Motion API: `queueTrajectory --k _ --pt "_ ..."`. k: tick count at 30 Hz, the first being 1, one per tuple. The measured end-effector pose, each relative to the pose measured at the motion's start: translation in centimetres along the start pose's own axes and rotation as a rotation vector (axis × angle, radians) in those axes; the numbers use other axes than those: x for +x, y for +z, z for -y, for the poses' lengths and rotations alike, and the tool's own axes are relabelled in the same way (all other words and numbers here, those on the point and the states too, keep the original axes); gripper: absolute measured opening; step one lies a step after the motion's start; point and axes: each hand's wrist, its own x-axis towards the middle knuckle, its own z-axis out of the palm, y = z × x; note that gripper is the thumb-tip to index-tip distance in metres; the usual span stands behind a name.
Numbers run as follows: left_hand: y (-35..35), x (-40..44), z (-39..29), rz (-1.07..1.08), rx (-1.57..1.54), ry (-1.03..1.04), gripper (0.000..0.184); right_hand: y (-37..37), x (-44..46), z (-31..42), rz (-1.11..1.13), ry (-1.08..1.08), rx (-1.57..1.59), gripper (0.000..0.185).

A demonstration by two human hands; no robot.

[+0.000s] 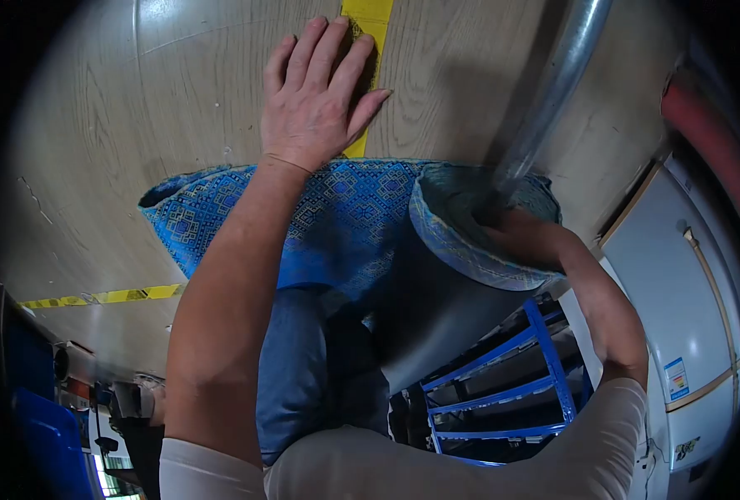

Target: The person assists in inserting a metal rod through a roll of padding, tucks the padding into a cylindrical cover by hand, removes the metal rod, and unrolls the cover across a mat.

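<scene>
My left hand lies palm down on the wood-grain surface, fingers stretched and thumb apart, its edge over a strip of yellow tape. Below its wrist, a blue patterned fabric roll, likely carpet or matting, spreads partly unrolled, with a dark smooth backing. Its thick coiled end opens toward the upper right. My right hand reaches into that opening; its fingers are hidden inside, so their grip does not show. A metal pole slants down from the top, its lower end at the same opening.
Yellow-and-black tape crosses the surface at left. A blue metal rack stands beneath the roll at lower right. A pale refrigerator-like cabinet is at far right, below a red object. At lower left sits a blue bin.
</scene>
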Motion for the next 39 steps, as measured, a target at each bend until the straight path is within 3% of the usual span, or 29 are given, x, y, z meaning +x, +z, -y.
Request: queueTrajectory --k 5,8,14,17,20,26,29,32,34,36,39 --pt "-0.1 -0.1 0.0 0.001 -0.014 -0.002 0.057 0.9 -0.7 -0.1 -0.119 -0.102 -0.215 0.064" --pt "-0.1 -0.1 0.1 -0.001 -0.007 -0.005 0.056 1.3 -0.9 -0.1 -0.074 -0.021 -0.35 0.064" --pt "0.1 -0.2 0.0 -0.006 0.0 -0.003 0.056 0.5 -1.0 0.4 0.035 -0.029 -0.098 0.064" --pt "0.1 0.1 0.1 -0.016 -0.003 0.001 0.057 0.4 -1.8 1.8 -0.072 -0.048 -0.01 0.065" --pt "0.0 -0.2 0.3 0.0 0.007 -0.009 0.057 0.0 -1.5 0.6 0.014 -0.103 -0.097 0.068" --pt "-2.3 0.5 -0.9 0.102 0.284 0.032 0.057 -1.2 -0.7 2.3 0.221 0.303 0.291 0.073" --pt "-2.3 0.6 -0.8 0.092 0.28 0.027 0.056 -1.8 0.0 2.7 0.282 0.338 0.174 0.078" --pt "-0.6 0.1 0.1 0.027 0.078 0.009 0.055 -0.1 0.0 1.8 0.127 0.282 0.049 0.068" --pt "-0.3 -0.1 0.3 -0.011 -0.028 -0.006 0.054 0.3 -0.8 0.4 0.099 -0.037 -0.127 0.06" --pt "0.0 -0.1 0.3 -0.038 -0.043 0.002 0.053 1.3 -0.4 -1.0 0.028 -0.207 -0.281 0.054" --pt "-0.7 0.3 -0.2 -0.016 0.068 0.022 0.054 4.2 -0.1 -2.3 -0.037 -0.2 -0.393 0.05"
